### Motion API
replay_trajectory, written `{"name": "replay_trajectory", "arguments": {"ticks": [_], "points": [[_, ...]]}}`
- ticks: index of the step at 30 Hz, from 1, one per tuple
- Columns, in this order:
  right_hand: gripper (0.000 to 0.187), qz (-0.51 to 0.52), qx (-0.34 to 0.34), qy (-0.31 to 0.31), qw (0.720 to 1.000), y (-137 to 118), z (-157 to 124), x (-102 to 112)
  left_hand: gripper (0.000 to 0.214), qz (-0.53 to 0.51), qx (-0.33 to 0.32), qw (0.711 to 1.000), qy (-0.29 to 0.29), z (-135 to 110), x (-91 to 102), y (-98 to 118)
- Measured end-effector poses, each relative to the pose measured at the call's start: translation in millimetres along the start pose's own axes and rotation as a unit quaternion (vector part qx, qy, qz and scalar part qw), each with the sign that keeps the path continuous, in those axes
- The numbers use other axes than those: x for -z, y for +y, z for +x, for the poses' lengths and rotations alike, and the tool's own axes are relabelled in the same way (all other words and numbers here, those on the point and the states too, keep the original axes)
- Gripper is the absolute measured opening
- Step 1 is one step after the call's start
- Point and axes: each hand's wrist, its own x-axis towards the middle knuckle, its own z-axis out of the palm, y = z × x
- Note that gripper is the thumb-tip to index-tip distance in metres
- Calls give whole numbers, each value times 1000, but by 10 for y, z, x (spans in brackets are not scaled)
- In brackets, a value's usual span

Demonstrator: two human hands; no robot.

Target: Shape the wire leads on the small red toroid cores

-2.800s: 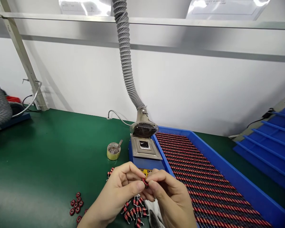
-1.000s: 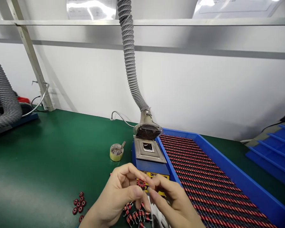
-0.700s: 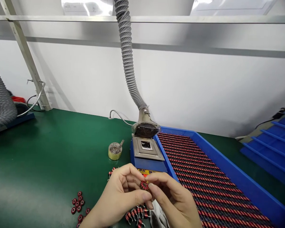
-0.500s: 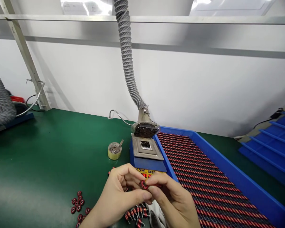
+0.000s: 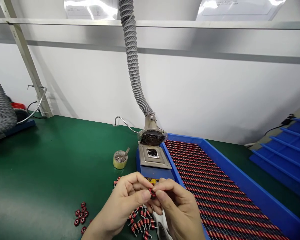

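Observation:
Between the fingertips of both hands is a small ring coil, wound in red and black wire. My left hand pinches it from the left, thumb and forefinger closed on it. From the right, the thumb and forefinger of my right hand also close on the coil. Beneath the hands lies a pile of similar coils with bent wire leads. A white cloth shows partly under my right hand. To the left on the green table, more ring coils lie in a loose cluster.
Behind the hands stands a solder pot under a fume hood with a grey hose. A yellow tub with a small tool sits left of it. At right, a long blue tray holds rows of coils, beside blue ribbed racks.
The ring coil has turned between my fingertips, showing less of its flat face. Both hands stay close together, the right shifted slightly left. The view has tilted a little.

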Motion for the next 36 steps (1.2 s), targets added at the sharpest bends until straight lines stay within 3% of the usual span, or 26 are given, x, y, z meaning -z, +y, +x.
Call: {"name": "replay_trajectory", "arguments": {"ticks": [6, 15, 22, 29, 31, 36], "points": [[17, -13, -13, 10, 1000, 0, -12, -26, 20, -4, 8, 1000, -3, -7, -8, 4], [16, -34, 19, 4, 999, 8, -31, -31, 22, -13, 9, 1000, 9, 11, -26, 18], [14, 7, 20, 11, 1000, 81, -7, -25, 22, -5, 10, 1000, -1, -13, -16, 12], [15, -94, 70, 64, 991, 33, -56, -99, 21, -8, 12, 1000, -1, -28, -15, 21], [13, -104, 66, 47, 991, 18, -57, -82, 20, -7, 12, 1000, -3, -32, -11, 25], [13, -9, 40, -20, 999, 12, -16, 40, 19, -9, 5, 1000, -5, -21, -12, 25]]}}
